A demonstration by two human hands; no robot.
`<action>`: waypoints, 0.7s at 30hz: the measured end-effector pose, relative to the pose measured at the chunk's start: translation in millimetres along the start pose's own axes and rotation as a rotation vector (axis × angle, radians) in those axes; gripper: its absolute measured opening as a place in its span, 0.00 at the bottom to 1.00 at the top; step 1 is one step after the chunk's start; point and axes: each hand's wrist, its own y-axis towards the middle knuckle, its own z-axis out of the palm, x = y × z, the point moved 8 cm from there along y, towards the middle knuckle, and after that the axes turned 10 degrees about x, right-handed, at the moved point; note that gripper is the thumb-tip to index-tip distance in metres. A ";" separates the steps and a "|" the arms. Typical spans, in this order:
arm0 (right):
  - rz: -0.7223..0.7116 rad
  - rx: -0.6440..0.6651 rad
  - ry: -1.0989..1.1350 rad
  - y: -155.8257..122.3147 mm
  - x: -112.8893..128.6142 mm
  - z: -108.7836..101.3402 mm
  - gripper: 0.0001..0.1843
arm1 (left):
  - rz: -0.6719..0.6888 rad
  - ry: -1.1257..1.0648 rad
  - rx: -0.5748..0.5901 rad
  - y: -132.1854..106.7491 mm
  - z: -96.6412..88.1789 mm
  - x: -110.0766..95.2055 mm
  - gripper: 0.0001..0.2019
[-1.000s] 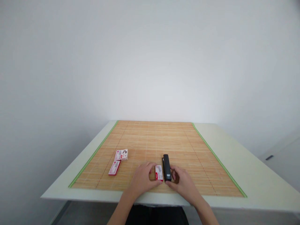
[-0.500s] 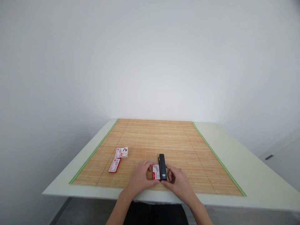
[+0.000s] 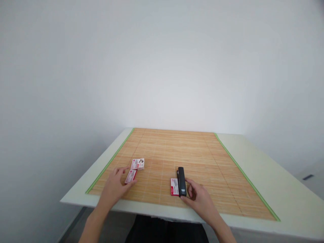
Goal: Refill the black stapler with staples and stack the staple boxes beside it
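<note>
A black stapler (image 3: 181, 181) lies on the bamboo mat (image 3: 177, 158) near the front edge. My right hand (image 3: 199, 199) rests beside it, thumb and fingers pinching its near end. A red-and-white staple box (image 3: 174, 186) lies flat against the stapler's left side. My left hand (image 3: 115, 187) is out to the left, fingers spread, its fingertips at a second flat staple box (image 3: 131, 176). A third staple box (image 3: 138, 164) stands just behind that one.
The mat has green edging and covers most of a pale table (image 3: 265, 175). A white wall stands behind. The table's front edge runs just under my wrists.
My left hand let go of the box by the stapler and moved left to the flat box near the mat's left side. The right hand stays at the stapler.
</note>
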 end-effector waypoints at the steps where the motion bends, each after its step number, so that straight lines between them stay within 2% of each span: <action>1: -0.002 0.004 -0.002 -0.1 -0.1 0.3 0.32 | -0.033 -0.006 0.000 3.5 -2.2 10.9 0.32; 3: -0.002 0.010 -0.007 -0.4 -0.4 0.6 0.32 | -0.064 -0.032 0.018 14.5 -0.6 20.2 0.32; 5: 0.003 0.011 -0.016 -0.7 -0.8 0.0 0.32 | -0.062 -0.041 0.068 30.4 7.4 17.2 0.33; 10: 0.011 0.017 -0.031 0.3 -0.7 -0.4 0.32 | -0.129 0.028 0.292 67.0 35.0 9.8 0.40; 13: 0.008 0.007 -0.036 1.1 -0.7 -0.7 0.34 | -0.139 0.031 0.358 76.8 35.8 9.9 0.36; 16: 0.009 0.013 -0.027 1.5 -1.9 0.8 0.34 | -0.170 0.022 0.256 78.6 13.1 7.1 0.33; 18: 0.011 0.013 -0.026 1.3 -2.4 1.4 0.34 | -0.185 0.011 0.138 73.7 -6.8 -6.6 0.33; 20: 0.014 0.004 -0.032 0.9 -2.2 0.7 0.33 | -0.124 -0.030 0.074 63.9 -15.8 -38.8 0.33; 21: 0.015 0.002 -0.035 0.8 -1.9 0.4 0.33 | -0.054 -0.074 0.088 57.6 -12.9 -62.1 0.32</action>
